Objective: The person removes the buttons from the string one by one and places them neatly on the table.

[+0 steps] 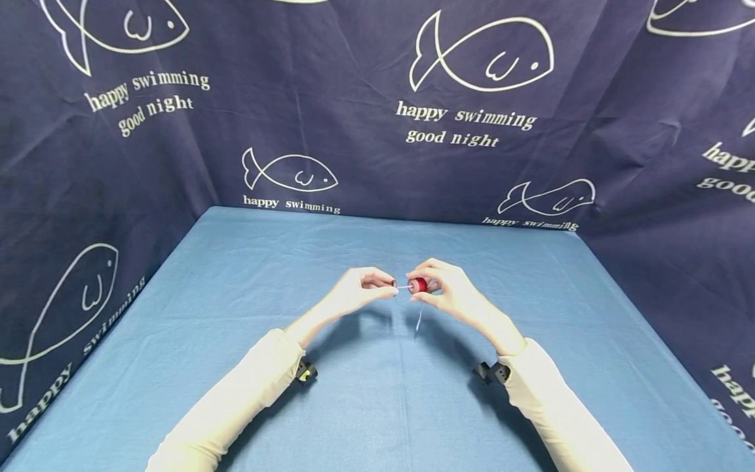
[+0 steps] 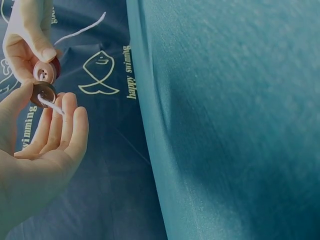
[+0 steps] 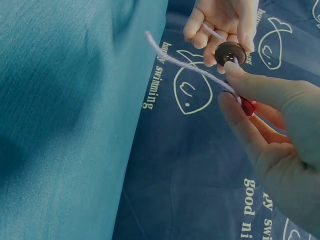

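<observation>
My left hand [image 1: 364, 288] pinches a dark brown button [image 2: 44, 91] by its edge, and a pale lilac string [image 3: 187, 66] passes through its holes. The other left fingers are spread loosely below it. Close by, my right hand [image 1: 451, 290] holds a small stack of buttons [image 1: 419, 285] between thumb and fingers. A pink button [image 2: 47, 73] faces the brown one, with red behind it. The string joins the brown button to the stack, and its far end hangs free below the right hand. Both hands are raised above the table, and the right fingers partly hide the stack.
A blue cloth covers the table [image 1: 248, 275]. Around its back and sides hangs a dark navy curtain [image 1: 366, 85] printed with white fish and lettering. Each wrist carries a small black camera, such as the left wrist camera [image 1: 306, 372].
</observation>
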The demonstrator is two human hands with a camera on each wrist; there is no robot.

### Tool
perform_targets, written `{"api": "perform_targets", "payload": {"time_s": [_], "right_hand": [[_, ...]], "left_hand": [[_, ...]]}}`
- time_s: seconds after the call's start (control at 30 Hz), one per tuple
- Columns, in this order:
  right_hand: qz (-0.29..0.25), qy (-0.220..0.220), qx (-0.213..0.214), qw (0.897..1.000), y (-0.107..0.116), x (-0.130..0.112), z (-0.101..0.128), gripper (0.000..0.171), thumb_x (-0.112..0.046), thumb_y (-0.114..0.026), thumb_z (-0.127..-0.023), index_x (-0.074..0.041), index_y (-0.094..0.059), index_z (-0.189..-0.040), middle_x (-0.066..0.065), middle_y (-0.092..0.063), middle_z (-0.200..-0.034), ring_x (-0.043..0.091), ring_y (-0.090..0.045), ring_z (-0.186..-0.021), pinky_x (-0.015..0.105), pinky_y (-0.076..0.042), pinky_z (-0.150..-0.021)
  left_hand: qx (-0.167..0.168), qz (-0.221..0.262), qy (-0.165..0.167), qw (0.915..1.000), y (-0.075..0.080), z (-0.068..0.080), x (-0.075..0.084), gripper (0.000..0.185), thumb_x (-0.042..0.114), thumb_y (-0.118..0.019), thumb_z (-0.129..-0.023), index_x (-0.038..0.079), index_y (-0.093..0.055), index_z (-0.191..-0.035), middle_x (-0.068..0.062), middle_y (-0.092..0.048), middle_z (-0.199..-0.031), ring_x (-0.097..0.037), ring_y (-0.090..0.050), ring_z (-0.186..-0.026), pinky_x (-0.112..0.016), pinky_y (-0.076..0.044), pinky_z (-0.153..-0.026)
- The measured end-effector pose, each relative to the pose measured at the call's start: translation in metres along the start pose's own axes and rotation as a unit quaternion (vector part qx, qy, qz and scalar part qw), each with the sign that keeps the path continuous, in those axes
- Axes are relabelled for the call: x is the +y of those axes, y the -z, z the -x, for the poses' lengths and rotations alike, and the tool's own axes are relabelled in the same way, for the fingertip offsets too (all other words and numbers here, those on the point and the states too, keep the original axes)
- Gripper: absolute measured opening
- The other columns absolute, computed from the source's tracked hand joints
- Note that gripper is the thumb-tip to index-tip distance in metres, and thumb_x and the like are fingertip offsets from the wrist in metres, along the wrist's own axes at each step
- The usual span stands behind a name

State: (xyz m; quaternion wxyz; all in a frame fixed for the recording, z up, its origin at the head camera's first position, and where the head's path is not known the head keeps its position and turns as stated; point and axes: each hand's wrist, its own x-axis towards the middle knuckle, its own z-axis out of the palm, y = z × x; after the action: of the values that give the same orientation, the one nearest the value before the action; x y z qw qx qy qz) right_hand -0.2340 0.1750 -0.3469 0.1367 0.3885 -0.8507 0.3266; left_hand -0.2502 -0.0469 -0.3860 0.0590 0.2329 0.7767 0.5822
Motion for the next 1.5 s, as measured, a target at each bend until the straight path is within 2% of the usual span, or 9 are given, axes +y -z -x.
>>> {"api": "perform_targets", "payload": {"time_s": [0.13,0.43,0.5,0.7,0.87,1.0,1.13,1.27,1.5], "right_hand": [[-0.001,-0.006,-0.005,1.0,0.0,-0.001,0.001,0.034,0.001,-0.079,-0.071,-0.001,-0.068,-0.103,0.009,-0.065,-0.098,0.019,-0.063,-0.084,0.028,-0.056,-0.069],[-0.002,-0.001,0.008,1.0,0.002,-0.003,0.001,0.034,0.002,-0.078,-0.071,0.001,-0.068,-0.103,0.01,-0.064,-0.097,0.021,-0.064,-0.084,0.028,-0.056,-0.07],[-0.008,0.002,0.01,1.0,0.002,-0.002,0.001,0.034,0.004,-0.078,-0.071,0.002,-0.068,-0.103,0.011,-0.064,-0.097,0.022,-0.064,-0.083,0.028,-0.056,-0.069],[-0.009,0.004,0.009,1.0,0.003,-0.002,0.002,0.035,0.004,-0.077,-0.071,0.003,-0.067,-0.105,0.012,-0.063,-0.098,0.023,-0.064,-0.085,0.025,-0.056,-0.069],[0.003,0.007,0.007,1.0,0.004,-0.001,0.003,0.035,0.002,-0.078,-0.072,0.003,-0.067,-0.106,0.013,-0.064,-0.098,0.024,-0.064,-0.087,0.025,-0.056,-0.069],[0.011,0.011,0.007,1.0,0.004,0.0,0.004,0.035,0.001,-0.078,-0.071,0.002,-0.067,-0.105,0.012,-0.065,-0.097,0.024,-0.064,-0.087,0.027,-0.056,-0.068],[0.001,0.005,0.006,1.0,0.004,-0.001,0.004,0.035,0.0,-0.078,-0.071,0.001,-0.068,-0.105,0.012,-0.065,-0.098,0.024,-0.064,-0.088,0.027,-0.056,-0.069],[-0.009,-0.001,0.009,1.0,0.003,0.0,0.004,0.035,0.001,-0.078,-0.072,0.002,-0.068,-0.105,0.012,-0.064,-0.098,0.024,-0.064,-0.087,0.027,-0.056,-0.069],[-0.014,0.0,0.015,1.0,0.002,0.002,0.004,0.034,0.004,-0.078,-0.071,0.003,-0.068,-0.103,0.011,-0.062,-0.095,0.023,-0.064,-0.083,0.027,-0.056,-0.069]], "left_hand": [[0.003,-0.001,0.001,1.0,0.001,0.001,0.001,0.029,0.021,-0.073,-0.082,0.004,-0.068,-0.106,-0.009,-0.072,-0.092,-0.01,-0.068,-0.081,-0.025,-0.053,-0.074],[0.01,0.0,0.005,0.9999,0.001,0.002,0.0,0.031,0.017,-0.072,-0.082,0.001,-0.067,-0.108,-0.016,-0.071,-0.096,-0.009,-0.067,-0.08,-0.023,-0.052,-0.074],[0.013,0.001,0.003,0.9999,0.001,0.004,0.002,0.03,0.014,-0.071,-0.083,-0.001,-0.066,-0.108,-0.017,-0.07,-0.097,-0.013,-0.068,-0.081,-0.023,-0.053,-0.074],[0.012,0.003,-0.008,0.9999,0.004,0.014,0.025,0.027,0.006,-0.068,-0.084,-0.007,-0.064,-0.107,-0.022,-0.068,-0.093,-0.039,-0.066,-0.086,-0.022,-0.053,-0.072],[0.015,-0.001,-0.007,0.9999,0.005,0.019,0.031,0.026,0.007,-0.068,-0.084,-0.007,-0.064,-0.106,-0.021,-0.069,-0.091,-0.041,-0.066,-0.086,-0.023,-0.052,-0.072],[0.015,-0.004,0.005,0.9999,0.007,0.02,0.032,0.03,0.01,-0.07,-0.083,-0.006,-0.064,-0.108,-0.022,-0.069,-0.094,-0.038,-0.067,-0.087,-0.022,-0.051,-0.073],[0.015,-0.005,0.013,0.9998,0.008,0.021,0.03,0.03,0.011,-0.071,-0.083,-0.005,-0.065,-0.108,-0.02,-0.069,-0.095,-0.02,-0.069,-0.08,-0.022,-0.051,-0.074],[0.017,-0.006,0.017,0.9997,0.009,0.021,0.027,0.031,0.012,-0.071,-0.083,-0.004,-0.065,-0.109,-0.02,-0.069,-0.096,-0.006,-0.065,-0.075,-0.022,-0.051,-0.075],[0.02,-0.003,0.018,0.9996,0.013,0.022,0.022,0.031,0.012,-0.071,-0.083,-0.004,-0.065,-0.109,-0.018,-0.069,-0.096,-0.003,-0.064,-0.073,-0.023,-0.052,-0.075]]}}
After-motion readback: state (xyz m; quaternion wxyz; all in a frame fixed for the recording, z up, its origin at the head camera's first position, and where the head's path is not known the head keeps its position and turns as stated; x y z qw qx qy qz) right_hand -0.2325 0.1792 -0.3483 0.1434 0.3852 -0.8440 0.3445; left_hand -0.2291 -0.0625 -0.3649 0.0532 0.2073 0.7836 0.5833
